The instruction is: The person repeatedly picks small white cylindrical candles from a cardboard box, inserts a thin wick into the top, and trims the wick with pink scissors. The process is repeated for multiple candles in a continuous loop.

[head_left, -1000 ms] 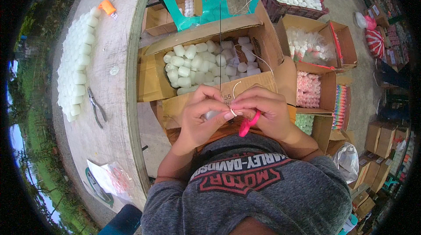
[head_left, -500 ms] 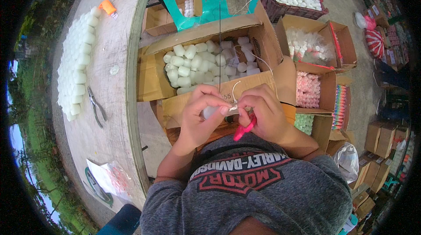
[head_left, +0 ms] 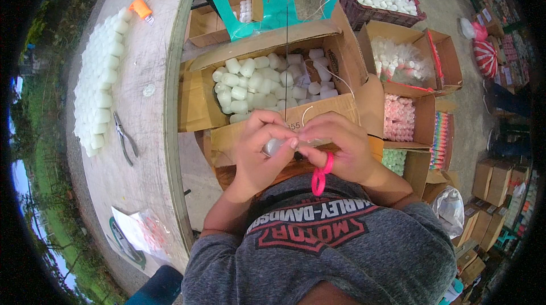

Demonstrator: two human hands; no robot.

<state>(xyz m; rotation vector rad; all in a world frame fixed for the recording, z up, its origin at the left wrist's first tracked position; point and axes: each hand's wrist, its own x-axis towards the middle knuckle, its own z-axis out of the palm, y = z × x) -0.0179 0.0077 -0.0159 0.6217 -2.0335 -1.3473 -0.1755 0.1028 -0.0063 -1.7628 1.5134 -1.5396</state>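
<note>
My left hand (head_left: 259, 154) is closed around a small whitish cylinder (head_left: 274, 146), with thumb and forefinger pinched together. My right hand (head_left: 340, 144) meets it fingertip to fingertip, also pinching. A loop of white cord (head_left: 307, 114) rises from between the fingers; what is pinched there is mostly hidden. Pink-handled scissors (head_left: 319, 182) hang from my right thumb, their blades hidden. A thin dark upright line (head_left: 286, 49) runs down to my fingertips. Just beyond my hands is a cardboard box (head_left: 199, 97) of similar white cylinders (head_left: 245, 80).
On the table (head_left: 151, 71) at left lie rows of white cylinders (head_left: 99, 86), pliers (head_left: 125, 139), an orange object (head_left: 140, 8) and papers (head_left: 139, 228). A teal chair (head_left: 273, 12) stands ahead. At right are a maroon crate (head_left: 364, 12) and cartons (head_left: 369, 37) of coloured pieces.
The pink scissors have swung down below my right thumb. The right fingers have shifted slightly left against the left fingertips, covering the bit of cord that showed between them.
</note>
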